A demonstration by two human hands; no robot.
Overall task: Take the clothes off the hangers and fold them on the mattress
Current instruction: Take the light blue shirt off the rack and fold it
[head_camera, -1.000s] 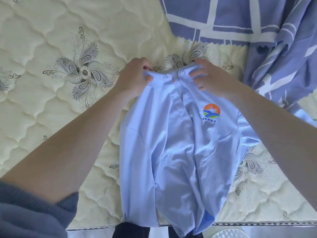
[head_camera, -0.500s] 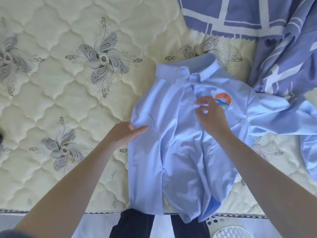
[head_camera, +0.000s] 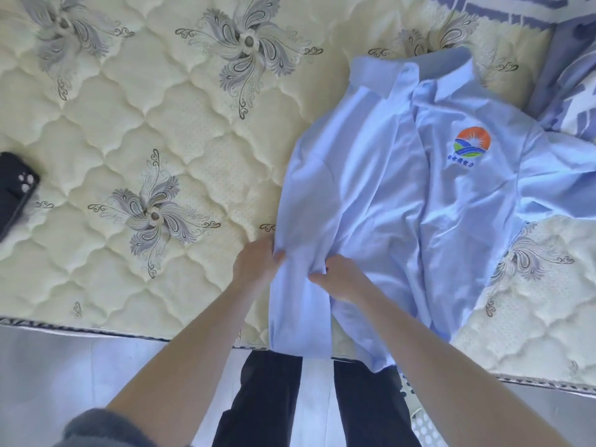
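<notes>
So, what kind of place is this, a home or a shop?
Most likely a bedroom in a home: a quilted mattress without a sheet, a blue-and-white bedcover pushed to its far right corner, and a light blue shirt spread on it for folding.

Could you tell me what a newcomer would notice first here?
A light blue collared shirt lies front-up on the right of the cream quilted mattress, its orange, green and blue chest logo standing out. The left hand and right hand both grip its lower front panel near the mattress edge.
</notes>
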